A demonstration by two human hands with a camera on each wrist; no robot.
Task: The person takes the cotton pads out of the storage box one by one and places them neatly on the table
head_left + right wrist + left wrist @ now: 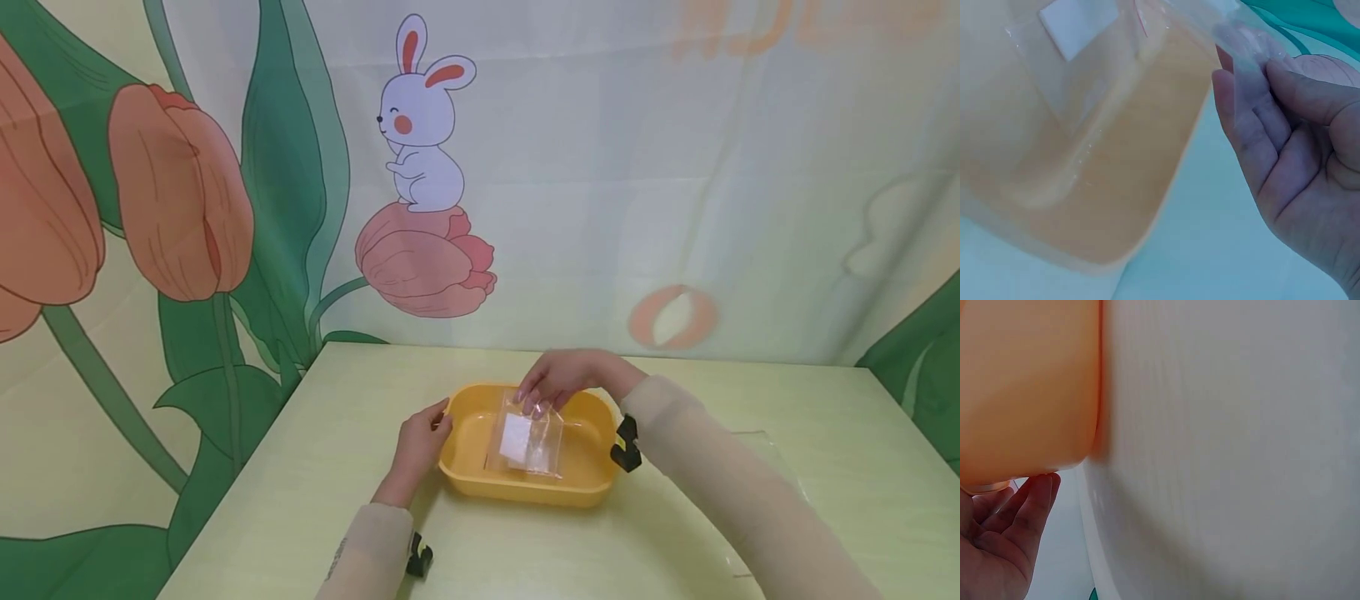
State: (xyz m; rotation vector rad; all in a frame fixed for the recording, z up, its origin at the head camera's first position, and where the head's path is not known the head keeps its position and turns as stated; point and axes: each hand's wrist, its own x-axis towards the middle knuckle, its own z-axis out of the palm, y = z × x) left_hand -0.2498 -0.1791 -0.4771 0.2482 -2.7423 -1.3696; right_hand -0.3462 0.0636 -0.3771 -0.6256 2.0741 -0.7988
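A yellow plastic basin [525, 492] with rounded corners stands on the table. At its left end my left hand [422, 446] grips the rim; in the left wrist view the fingers [1034, 506] lie against the end wall. My right hand [562, 379] reaches over the far rim and pinches the top edge of a small clear plastic bag [543, 458]. The bag hangs over the inside of the basin, with a flat white piece [514, 438] showing in it. In the right wrist view, thumb and fingers [1254, 137] hold the clear film.
A clear, flat sheet-like thing [761, 442] lies on the table [847, 467] at the right, partly hidden by my right sleeve. Behind the table hangs a cloth [570, 183] printed with tulips and a rabbit.
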